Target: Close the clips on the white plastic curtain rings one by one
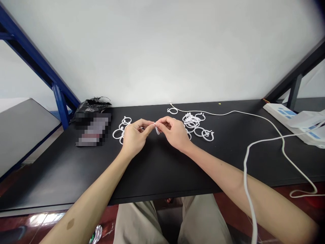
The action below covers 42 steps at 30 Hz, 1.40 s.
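Both grips pinch a small white plastic clip (157, 130).
Left hand (134, 136) and right hand (174, 133) hold it closed-fingered above the black counter (162, 169); heaps of white plastic rings (195, 124) lie just beside each hand.

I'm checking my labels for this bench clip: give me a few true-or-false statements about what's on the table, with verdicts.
1. The left hand and right hand pinch a small white piece between them. True.
2. All white rings lie in one heap. False: there is a left pile and a right pile.
3. A black bag sits at the table's left. True.
4. A cable wraps the left wrist. False: the white cable runs past the right forearm.
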Each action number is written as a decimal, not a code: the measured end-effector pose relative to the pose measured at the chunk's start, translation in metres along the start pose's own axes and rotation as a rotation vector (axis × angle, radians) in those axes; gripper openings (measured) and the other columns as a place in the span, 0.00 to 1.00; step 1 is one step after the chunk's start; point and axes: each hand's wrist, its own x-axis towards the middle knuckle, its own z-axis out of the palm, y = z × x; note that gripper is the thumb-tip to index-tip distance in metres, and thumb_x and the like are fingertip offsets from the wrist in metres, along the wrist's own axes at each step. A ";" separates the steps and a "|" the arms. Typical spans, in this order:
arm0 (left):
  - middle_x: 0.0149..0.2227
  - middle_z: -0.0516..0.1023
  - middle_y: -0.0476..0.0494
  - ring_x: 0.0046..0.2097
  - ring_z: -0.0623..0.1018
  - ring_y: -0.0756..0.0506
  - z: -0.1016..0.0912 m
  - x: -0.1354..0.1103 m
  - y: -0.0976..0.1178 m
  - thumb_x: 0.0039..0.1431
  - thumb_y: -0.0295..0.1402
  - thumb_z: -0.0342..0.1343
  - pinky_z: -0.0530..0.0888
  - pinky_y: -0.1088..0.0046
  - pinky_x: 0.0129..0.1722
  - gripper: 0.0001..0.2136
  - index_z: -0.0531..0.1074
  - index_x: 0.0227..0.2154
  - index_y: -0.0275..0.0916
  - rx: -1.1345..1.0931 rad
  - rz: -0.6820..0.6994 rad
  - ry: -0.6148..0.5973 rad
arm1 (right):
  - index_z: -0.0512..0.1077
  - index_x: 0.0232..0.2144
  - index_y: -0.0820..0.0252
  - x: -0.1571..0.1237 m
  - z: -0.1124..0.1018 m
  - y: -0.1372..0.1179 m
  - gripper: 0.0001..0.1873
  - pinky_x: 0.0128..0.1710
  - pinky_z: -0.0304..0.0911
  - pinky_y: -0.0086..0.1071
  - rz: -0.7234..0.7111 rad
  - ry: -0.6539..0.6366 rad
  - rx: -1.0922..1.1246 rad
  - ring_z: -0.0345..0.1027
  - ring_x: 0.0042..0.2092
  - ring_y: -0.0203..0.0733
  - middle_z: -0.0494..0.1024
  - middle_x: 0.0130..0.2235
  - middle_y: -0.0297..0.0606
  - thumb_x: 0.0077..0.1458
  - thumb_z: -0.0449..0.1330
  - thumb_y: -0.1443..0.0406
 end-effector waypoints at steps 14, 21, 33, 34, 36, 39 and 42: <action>0.34 0.77 0.43 0.42 0.74 0.40 -0.040 0.020 -0.009 0.59 0.33 0.50 0.69 0.62 0.44 0.05 0.71 0.32 0.42 0.597 0.214 0.347 | 0.77 0.30 0.58 0.029 -0.063 0.010 0.09 0.43 0.63 0.46 -0.029 0.133 -0.842 0.68 0.44 0.54 0.80 0.35 0.44 0.59 0.57 0.63; 0.37 0.78 0.35 0.44 0.72 0.33 -0.046 0.028 -0.035 0.60 0.35 0.48 0.67 0.56 0.43 0.10 0.74 0.32 0.41 0.831 0.146 0.197 | 0.79 0.34 0.58 0.028 -0.068 0.027 0.08 0.46 0.61 0.50 0.009 -0.079 -1.010 0.64 0.47 0.56 0.80 0.37 0.45 0.52 0.60 0.67; 0.36 0.80 0.42 0.42 0.72 0.39 -0.017 0.011 -0.006 0.62 0.34 0.50 0.68 0.61 0.45 0.09 0.74 0.33 0.42 0.626 0.346 0.115 | 0.79 0.33 0.56 0.025 -0.047 0.024 0.10 0.49 0.60 0.50 -0.030 -0.051 -0.932 0.65 0.46 0.54 0.76 0.39 0.45 0.60 0.59 0.61; 0.36 0.80 0.43 0.42 0.73 0.40 -0.014 0.009 -0.004 0.62 0.34 0.50 0.69 0.63 0.44 0.08 0.75 0.34 0.42 0.576 0.334 0.081 | 0.79 0.34 0.56 0.024 -0.045 0.022 0.09 0.50 0.60 0.49 -0.065 -0.036 -0.894 0.65 0.46 0.53 0.76 0.39 0.45 0.61 0.59 0.61; 0.37 0.80 0.44 0.39 0.75 0.43 -0.009 0.007 -0.001 0.61 0.35 0.52 0.70 0.66 0.41 0.08 0.75 0.38 0.42 0.459 0.262 0.016 | 0.78 0.37 0.55 0.021 -0.039 0.016 0.09 0.50 0.61 0.46 -0.143 -0.020 -0.784 0.65 0.46 0.50 0.75 0.41 0.43 0.61 0.58 0.61; 0.38 0.80 0.45 0.36 0.77 0.46 -0.005 0.006 0.001 0.60 0.40 0.55 0.71 0.70 0.36 0.11 0.74 0.41 0.42 0.296 0.140 -0.025 | 0.77 0.38 0.54 0.013 -0.025 0.005 0.09 0.50 0.62 0.40 -0.194 -0.045 -0.602 0.67 0.46 0.45 0.75 0.41 0.39 0.62 0.58 0.60; 0.37 0.80 0.45 0.35 0.77 0.46 -0.005 0.006 0.000 0.59 0.41 0.55 0.71 0.70 0.36 0.10 0.74 0.38 0.41 0.208 0.085 -0.016 | 0.77 0.37 0.53 0.005 -0.011 -0.004 0.09 0.45 0.63 0.36 -0.170 -0.080 -0.473 0.69 0.44 0.41 0.75 0.40 0.37 0.62 0.58 0.59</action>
